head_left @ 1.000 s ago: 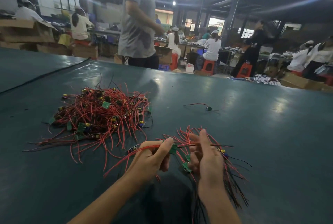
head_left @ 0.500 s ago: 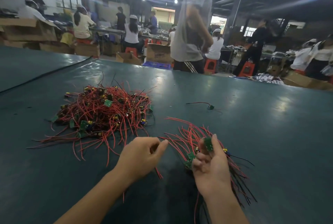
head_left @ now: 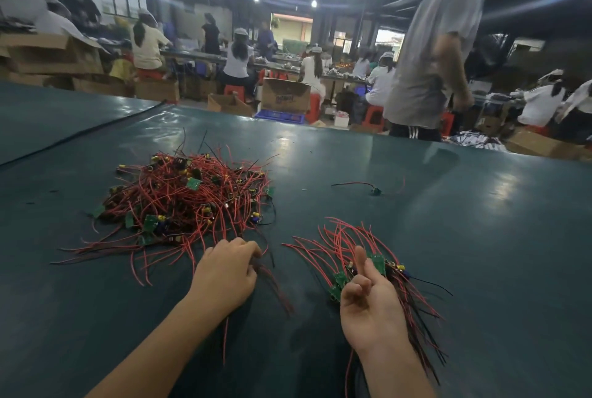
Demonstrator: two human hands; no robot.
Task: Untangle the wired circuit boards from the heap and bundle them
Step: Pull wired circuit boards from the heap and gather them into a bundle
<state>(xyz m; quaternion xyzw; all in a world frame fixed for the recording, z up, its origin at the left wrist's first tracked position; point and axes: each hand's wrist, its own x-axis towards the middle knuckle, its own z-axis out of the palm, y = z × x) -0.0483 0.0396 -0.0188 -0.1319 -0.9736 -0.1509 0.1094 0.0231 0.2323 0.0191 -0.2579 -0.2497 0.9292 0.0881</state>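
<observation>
Red wires all over this green table (head_left: 464,237). The big heap (head_left: 185,199) of little boards sits at about 11 o'clock from the left hand (head_left: 224,272), whose fingers curl down and pinch some loose wires (head_left: 275,285) at the heap's near edge. The right hand (head_left: 368,308) grips the bundle (head_left: 346,247), index finger sticking up, wires fanning toward 12. One stray board (head_left: 374,191) lies alone further out at 12 o'clock.

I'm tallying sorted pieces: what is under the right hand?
Under the right hand lies the bundle of green circuit boards, its red and black wires fanning over the table. The hand covers the bundle's middle, so the board count is hidden.
</observation>
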